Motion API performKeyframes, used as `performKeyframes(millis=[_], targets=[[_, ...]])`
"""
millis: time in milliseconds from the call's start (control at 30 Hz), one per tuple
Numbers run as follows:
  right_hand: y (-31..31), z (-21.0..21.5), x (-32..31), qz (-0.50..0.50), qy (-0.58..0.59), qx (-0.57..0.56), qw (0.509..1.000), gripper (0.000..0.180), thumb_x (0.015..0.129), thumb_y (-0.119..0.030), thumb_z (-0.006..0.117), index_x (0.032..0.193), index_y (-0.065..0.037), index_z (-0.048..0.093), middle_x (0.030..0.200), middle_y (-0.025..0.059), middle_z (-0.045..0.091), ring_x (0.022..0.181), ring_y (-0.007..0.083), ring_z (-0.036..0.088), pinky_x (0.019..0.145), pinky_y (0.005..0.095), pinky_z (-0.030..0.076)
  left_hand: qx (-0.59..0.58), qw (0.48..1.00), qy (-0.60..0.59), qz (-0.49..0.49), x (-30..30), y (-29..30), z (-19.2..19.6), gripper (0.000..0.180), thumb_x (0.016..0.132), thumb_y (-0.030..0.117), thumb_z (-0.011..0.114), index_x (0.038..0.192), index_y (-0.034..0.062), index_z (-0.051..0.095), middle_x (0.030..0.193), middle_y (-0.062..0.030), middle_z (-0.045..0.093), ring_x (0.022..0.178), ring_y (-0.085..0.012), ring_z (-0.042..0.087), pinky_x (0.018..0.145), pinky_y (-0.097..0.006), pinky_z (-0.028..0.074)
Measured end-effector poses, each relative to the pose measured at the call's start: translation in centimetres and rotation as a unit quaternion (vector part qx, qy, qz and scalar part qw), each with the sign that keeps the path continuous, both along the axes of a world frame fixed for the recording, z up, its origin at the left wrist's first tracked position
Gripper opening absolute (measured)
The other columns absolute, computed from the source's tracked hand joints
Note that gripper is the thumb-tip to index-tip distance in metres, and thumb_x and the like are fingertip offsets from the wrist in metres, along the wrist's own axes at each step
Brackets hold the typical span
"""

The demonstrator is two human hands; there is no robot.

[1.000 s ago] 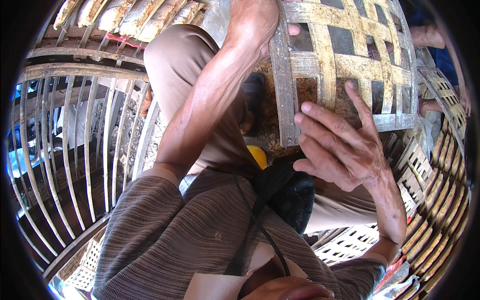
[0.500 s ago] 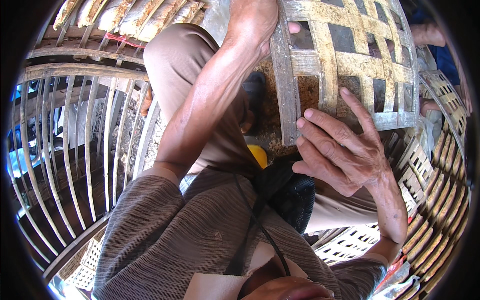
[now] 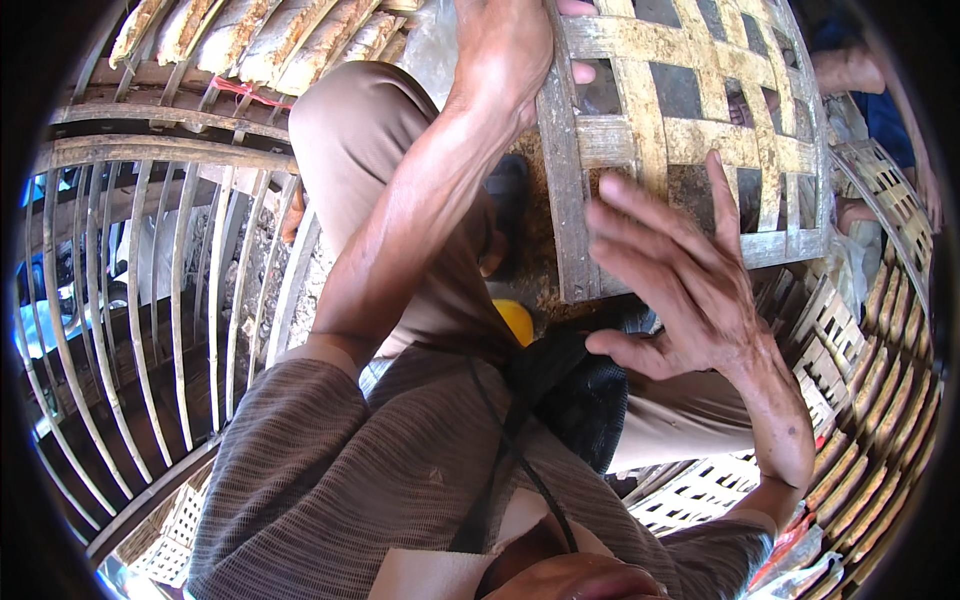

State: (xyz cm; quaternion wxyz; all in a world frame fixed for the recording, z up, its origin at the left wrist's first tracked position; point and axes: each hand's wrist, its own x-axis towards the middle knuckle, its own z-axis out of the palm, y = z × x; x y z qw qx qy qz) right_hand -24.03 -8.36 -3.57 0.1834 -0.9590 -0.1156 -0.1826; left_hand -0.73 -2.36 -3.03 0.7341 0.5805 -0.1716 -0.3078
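Tan lattice [image 3: 720,138] — L hand [image 3: 505,50] grips edge, R hand [image 3: 690,285] spread v. near.

A woven panel [image 3: 648,130] at the upper right is straw yellow mottled with brown, its broad strips crossing in an open check inside a weathered grey border. The shirt [image 3: 290,430] at lower centre is grey-brown with fine dark and pale stripes; the trousers [image 3: 350,130] are plain taupe. A bright yellow patch [image 3: 514,318] shows mid-frame, beside black mesh fabric [image 3: 595,405]. At upper left, cream pieces [image 3: 245,40] are streaked rusty brown above pinkish-red string [image 3: 245,93]. Ribbed slats [image 3: 868,425] at right alternate tan and dark bands.
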Motion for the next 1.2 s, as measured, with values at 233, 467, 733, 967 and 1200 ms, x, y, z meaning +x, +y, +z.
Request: performKeyframes(millis=[233,467,733,967,1200], targets=[[-0.5,-0.2,0.2,-0.124,-0.047,-0.048,0.99,0.036,0.088,-0.046,0.078,0.1,-0.012,0.073,0.098,0.0025,0.076,0.124,0.0216,0.062,0.122,0.0674,0.027,0.021,0.999,0.011,0.022,-1.1,0.0,0.8,0.055,0.111,0.046,0.04,0.114,-0.0056,0.057,0.086,-0.0128,0.062,0.057,-0.0165,0.062,0.039,-0.025,0.056],[-0.8,-1.1,-0.3,-0.06,-0.078,-0.023,0.995,0.045,0.089,-0.049,0.075,0.117,-0.013,0.073,0.114,0.0041,0.076,0.129,0.0218,0.06,0.122,0.0668,0.028,0.058,0.998,0.001,0.023,-1.5,-0.3,1.1,0.055,0.111,0.047,0.042,0.11,-0.0045,0.06,0.084,-0.0111,0.061,0.063,-0.017,0.062,0.045,-0.028,0.056],[-0.6,0.0,1.6,-0.15,0.061,-0.049,0.986,0.083,0.082,-0.052,0.079,0.153,-0.02,0.051,0.149,0.0041,0.054,0.147,0.023,0.04,0.125,0.0661,0.014,0.115,0.992,-0.04,0.021,-1.6,-0.6,0.0,0.059,0.111,0.052,0.041,0.095,0.0011,0.065,0.069,-0.0034,0.051,0.055,-0.0158,0.046,0.057,-0.035,0.047],[-0.9,0.6,1.9,-0.153,0.074,-0.139,0.976,0.075,0.085,-0.057,0.075,0.147,-0.018,0.058,0.145,0.0051,0.056,0.146,0.0243,0.04,0.123,0.0667,0.019,0.046,0.999,-0.027,-0.008,-1.4,-0.6,-0.7,0.062,0.109,0.056,0.042,0.093,0.0002,0.064,0.063,-0.0039,0.051,0.05,-0.0139,0.048,0.045,-0.03,0.047],[-1.1,0.1,2.1,-0.136,0.051,-0.07,0.987,0.069,0.084,-0.051,0.079,0.14,-0.014,0.063,0.142,0.0054,0.058,0.146,0.0258,0.04,0.122,0.0615,0.029,0.03,0.999,0.005,-0.043,-1.5,-0.3,0.0,0.062,0.108,0.055,0.043,0.094,-0.0032,0.061,0.064,-0.0106,0.059,0.049,-0.018,0.062,0.036,-0.031,0.055]])
